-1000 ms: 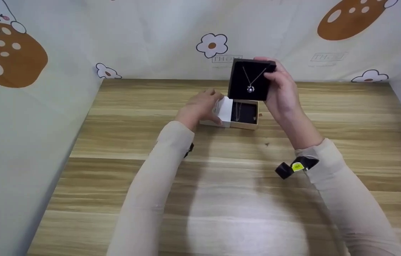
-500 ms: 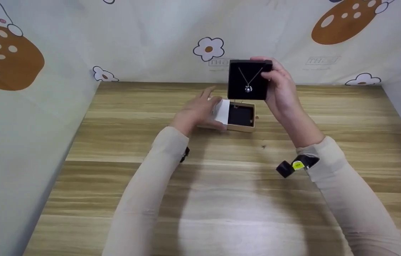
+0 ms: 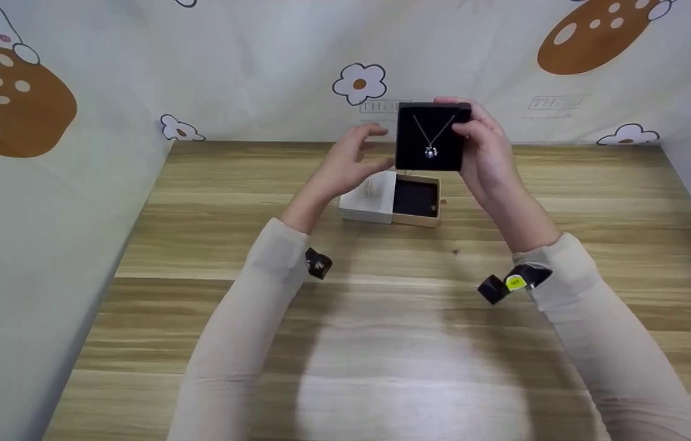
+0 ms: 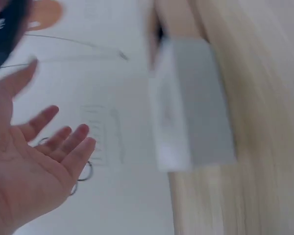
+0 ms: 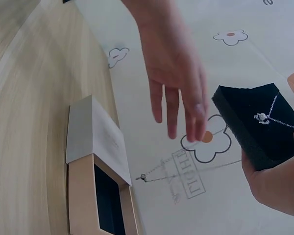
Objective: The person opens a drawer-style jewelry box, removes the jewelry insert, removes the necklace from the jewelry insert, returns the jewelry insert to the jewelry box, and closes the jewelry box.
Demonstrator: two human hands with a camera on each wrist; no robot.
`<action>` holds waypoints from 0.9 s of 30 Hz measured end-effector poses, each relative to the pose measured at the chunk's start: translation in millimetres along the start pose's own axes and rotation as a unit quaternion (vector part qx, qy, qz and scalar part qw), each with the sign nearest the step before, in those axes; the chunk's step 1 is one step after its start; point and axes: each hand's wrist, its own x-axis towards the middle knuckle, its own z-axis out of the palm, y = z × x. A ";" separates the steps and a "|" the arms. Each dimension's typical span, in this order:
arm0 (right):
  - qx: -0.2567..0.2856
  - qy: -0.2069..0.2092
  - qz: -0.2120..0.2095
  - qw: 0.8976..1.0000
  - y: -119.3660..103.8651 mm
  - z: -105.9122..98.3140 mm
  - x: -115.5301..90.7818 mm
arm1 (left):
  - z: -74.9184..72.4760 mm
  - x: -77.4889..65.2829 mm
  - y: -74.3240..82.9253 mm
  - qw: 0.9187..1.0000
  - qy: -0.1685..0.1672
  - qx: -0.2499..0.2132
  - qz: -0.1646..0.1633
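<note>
My right hand (image 3: 486, 147) grips a black foam necklace pad (image 5: 255, 142) by its right edge, thumb on the front face. Across that face runs a silver necklace (image 3: 430, 150) with a round, pearl-like pendant. Behind the pad, loose chain hangs in a loop with a small clasp (image 5: 142, 177) at its lowest point. To the pad's left, my left hand (image 3: 345, 162) is raised, fingers spread and holding nothing, thumb near the pad's lower left corner. Under both hands a gift box (image 3: 370, 199) lies on the table, its tan drawer (image 3: 417, 220) partly out of the white sleeve.
The wooden table (image 3: 382, 324) runs up to a pale backdrop (image 3: 260, 73) printed with flowers and brown spotted shapes. A small dark mark (image 3: 456, 252) shows on the wood right of the box. Cameras are strapped at both wrists.
My left hand has let go of the box's white sleeve and risen beside the foam pad. The right hand and pad have barely moved.
</note>
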 end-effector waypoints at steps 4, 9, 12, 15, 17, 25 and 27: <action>0.006 -0.001 0.000 1.000 0.2 -0.9 0.2 | -7.0 -6.0 10.0 0.987 0.004 -0.163 0.006; 0.010 -0.005 0.004 1.000 1.1 -2.4 -0.1 | -10.5 -14.8 21.4 0.963 -0.013 -0.268 0.000; -0.006 -0.003 0.007 1.000 2.1 -3.7 -0.3 | -10.7 -18.7 26.8 0.951 -0.022 -0.308 -0.010; -0.022 0.001 0.010 1.000 3.0 -5.3 -0.9 | -9.9 -21.5 30.0 0.945 -0.030 -0.324 -0.016; -0.022 0.003 0.012 1.000 3.9 -6.2 -1.5 | -8.7 -22.8 30.8 0.943 -0.035 -0.329 -0.022; -0.010 0.004 0.024 1.000 10.4 -7.8 -3.2 | -0.4 -25.3 31.7 0.932 -0.039 -0.355 -0.060; -0.019 0.006 0.030 0.999 12.2 -8.4 -3.2 | 2.0 -24.9 31.0 0.931 -0.035 -0.357 -0.066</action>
